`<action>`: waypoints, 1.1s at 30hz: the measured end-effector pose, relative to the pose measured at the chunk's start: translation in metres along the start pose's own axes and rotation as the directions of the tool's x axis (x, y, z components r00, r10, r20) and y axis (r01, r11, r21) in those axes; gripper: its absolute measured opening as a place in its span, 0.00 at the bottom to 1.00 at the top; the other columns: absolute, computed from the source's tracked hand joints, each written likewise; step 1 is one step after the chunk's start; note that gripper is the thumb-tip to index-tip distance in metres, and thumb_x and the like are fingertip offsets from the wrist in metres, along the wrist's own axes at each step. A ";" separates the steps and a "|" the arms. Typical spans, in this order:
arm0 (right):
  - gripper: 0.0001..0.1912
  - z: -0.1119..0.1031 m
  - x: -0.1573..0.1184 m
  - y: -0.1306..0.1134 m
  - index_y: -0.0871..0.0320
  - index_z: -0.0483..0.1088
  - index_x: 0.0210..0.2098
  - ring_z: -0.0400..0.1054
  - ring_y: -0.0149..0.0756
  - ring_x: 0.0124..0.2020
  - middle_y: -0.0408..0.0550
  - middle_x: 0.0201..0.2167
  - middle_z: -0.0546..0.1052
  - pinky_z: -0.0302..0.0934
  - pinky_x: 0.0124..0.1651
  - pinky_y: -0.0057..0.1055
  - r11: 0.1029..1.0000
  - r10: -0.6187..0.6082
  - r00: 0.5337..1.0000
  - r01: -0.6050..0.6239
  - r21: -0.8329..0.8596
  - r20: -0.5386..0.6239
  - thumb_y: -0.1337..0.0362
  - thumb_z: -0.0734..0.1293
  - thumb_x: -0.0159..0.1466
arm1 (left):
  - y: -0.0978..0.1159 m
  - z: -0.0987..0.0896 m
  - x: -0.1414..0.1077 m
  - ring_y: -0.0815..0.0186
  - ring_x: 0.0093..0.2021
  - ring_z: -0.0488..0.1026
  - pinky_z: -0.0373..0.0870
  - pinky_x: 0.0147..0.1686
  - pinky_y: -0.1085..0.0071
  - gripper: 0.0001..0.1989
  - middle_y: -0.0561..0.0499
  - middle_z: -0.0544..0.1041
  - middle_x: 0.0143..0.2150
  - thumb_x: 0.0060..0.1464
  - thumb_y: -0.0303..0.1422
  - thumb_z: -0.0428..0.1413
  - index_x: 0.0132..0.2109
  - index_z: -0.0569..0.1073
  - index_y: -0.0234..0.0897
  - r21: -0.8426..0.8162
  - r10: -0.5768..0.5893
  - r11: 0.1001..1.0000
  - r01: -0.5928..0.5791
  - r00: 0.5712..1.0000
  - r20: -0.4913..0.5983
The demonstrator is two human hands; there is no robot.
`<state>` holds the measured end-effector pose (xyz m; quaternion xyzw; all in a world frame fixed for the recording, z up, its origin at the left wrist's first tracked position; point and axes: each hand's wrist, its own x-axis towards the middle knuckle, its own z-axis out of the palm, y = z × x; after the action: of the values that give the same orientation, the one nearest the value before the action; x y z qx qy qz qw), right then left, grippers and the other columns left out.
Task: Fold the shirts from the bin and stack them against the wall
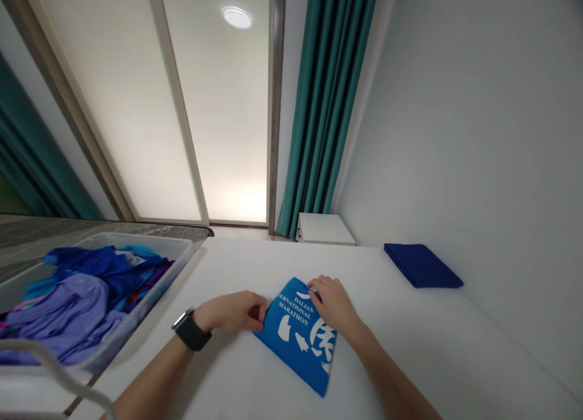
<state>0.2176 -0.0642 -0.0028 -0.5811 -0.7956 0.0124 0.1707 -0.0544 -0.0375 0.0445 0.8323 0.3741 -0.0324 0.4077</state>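
Observation:
A blue marathon shirt [291, 332] with white lettering lies on the white table, folded into a small, angled packet. My left hand [243, 311], wearing a dark smartwatch [192, 330] on the wrist, pinches the shirt's left edge with fingers curled in. At the upper right edge, my right hand [334, 304] has its fingers bent over the cloth and its thumb hidden, gripping it there. Farther right on the table, near the wall, rests a folded navy cloth [422, 266].
On the left stands a translucent plastic bin [184, 250] heaped with blue, purple and other clothes [86, 298]. A pale curved cable or tube [59, 371] crosses the lower left corner. Behind the table [255, 256] are a small white cabinet [325, 228], a teal curtain and frosted sliding doors.

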 end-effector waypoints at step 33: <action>0.11 0.014 0.012 0.004 0.54 0.71 0.40 0.69 0.39 0.43 0.47 0.39 0.76 0.57 0.47 0.36 0.998 0.015 0.999 -0.012 0.056 -0.048 0.65 0.57 0.69 | -0.009 0.009 0.010 0.69 0.27 0.68 0.62 0.27 0.75 0.07 0.57 0.73 0.27 0.44 0.34 0.59 0.31 0.71 0.37 -0.083 0.024 0.996 -0.022 1.000 0.013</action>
<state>0.2140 -0.0491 -0.0132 -0.5818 -0.7866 0.0217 0.2058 -0.0507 -0.0340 0.0286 0.8187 0.3627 -0.0182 0.4449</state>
